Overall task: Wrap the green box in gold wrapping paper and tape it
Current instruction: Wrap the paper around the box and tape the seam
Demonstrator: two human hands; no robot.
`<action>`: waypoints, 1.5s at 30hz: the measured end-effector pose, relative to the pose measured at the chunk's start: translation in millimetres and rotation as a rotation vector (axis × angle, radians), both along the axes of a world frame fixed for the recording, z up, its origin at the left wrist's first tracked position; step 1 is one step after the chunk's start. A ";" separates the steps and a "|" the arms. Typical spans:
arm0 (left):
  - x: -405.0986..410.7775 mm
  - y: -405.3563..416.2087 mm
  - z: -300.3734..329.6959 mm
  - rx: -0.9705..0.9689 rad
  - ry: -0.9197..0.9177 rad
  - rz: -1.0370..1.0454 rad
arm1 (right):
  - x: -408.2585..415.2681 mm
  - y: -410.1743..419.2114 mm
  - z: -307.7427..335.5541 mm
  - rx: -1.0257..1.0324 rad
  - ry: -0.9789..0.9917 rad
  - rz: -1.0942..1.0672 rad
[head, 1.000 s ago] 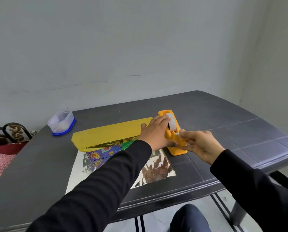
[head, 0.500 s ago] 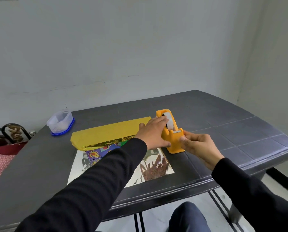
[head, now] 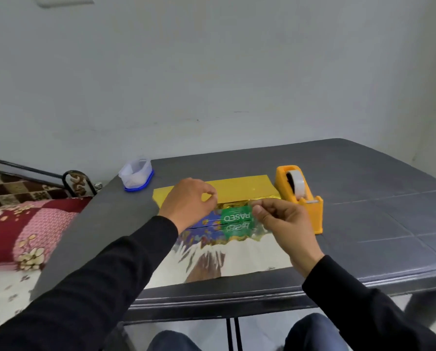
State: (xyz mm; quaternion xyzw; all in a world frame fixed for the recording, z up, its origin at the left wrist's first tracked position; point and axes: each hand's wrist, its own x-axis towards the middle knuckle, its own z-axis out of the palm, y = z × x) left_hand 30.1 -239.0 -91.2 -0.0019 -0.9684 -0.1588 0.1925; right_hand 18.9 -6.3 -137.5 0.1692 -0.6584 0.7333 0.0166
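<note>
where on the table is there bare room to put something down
Bare table lies right of the tape dispenser and behind it to the wall. Crowded in the middle: gold paper, green box, both hands; a plastic container fills the far-left corner.

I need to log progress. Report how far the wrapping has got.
Done: one flap of the gold wrapping paper is folded over the green box. In hand: the left hand and right hand appear to stretch a clear tape strip above the box; the strip itself is hard to see. Left: the box's near side is bare, the near paper lies flat on the table, and no tape shows on the seam. The tape dispenser stands beside the box.
</note>
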 end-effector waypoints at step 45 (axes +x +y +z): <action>23.2 -85.5 -30.1 0.124 -0.042 0.079 | -26.9 -158.3 -24.4 0.972 0.129 -0.192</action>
